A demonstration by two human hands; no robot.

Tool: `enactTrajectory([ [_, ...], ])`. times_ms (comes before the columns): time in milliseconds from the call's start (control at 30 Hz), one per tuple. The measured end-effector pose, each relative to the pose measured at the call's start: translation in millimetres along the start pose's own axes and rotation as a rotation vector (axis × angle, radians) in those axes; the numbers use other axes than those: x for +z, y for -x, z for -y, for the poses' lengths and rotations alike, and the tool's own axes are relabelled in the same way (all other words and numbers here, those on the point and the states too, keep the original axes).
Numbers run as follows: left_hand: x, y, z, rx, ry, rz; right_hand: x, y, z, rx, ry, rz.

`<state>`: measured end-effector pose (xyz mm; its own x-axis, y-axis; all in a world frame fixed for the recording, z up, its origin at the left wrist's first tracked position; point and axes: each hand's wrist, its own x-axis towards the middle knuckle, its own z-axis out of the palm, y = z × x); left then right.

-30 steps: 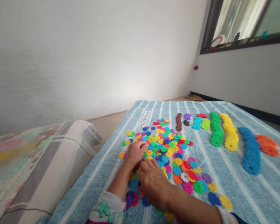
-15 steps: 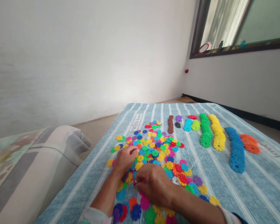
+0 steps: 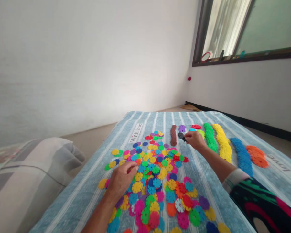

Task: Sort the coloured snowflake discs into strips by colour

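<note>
Many notched plastic discs in mixed colours (image 3: 151, 186) lie spread over the middle of the striped cloth. My left hand (image 3: 124, 176) rests at the left side of this pile, its thumb and fingers closed together; whatever they hold, if anything, is hidden. Farther off on the right, my right hand (image 3: 194, 139) pinches a black disc (image 3: 184, 139) beside the small black stack (image 3: 180, 135). A brown row (image 3: 173, 135) lies left of it and a purple stack (image 3: 182, 128) behind. Green (image 3: 210, 137), yellow (image 3: 222, 142) and blue (image 3: 242, 155) overlapping rows extend to the right.
Orange discs (image 3: 257, 156) lie at the far right of the striped cloth (image 3: 87, 181). A red stack (image 3: 196, 127) sits behind my right hand. Grey and white bedding (image 3: 38, 181) is at the left. A wall stands behind, with a window at the upper right.
My right hand has moved from the near part of the pile forward and right to the black stack, with a black disc. The view has shifted slightly; my left hand remains by the pile.
</note>
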<state>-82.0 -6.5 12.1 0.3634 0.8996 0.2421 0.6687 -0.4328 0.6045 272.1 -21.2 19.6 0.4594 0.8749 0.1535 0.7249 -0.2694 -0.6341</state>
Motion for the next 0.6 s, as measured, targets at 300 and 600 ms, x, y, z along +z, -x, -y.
enactTrajectory([
  [300, 0.3, 0.3, -2.2, -0.021, 0.003, 0.012, 18.4, -31.9, 0.2, -0.071, 0.279, 0.040],
  [600, 1.5, 1.2, -1.6, -0.003, -0.022, 0.015, 21.6, -21.3, 0.5, -0.137, 0.353, -0.054],
])
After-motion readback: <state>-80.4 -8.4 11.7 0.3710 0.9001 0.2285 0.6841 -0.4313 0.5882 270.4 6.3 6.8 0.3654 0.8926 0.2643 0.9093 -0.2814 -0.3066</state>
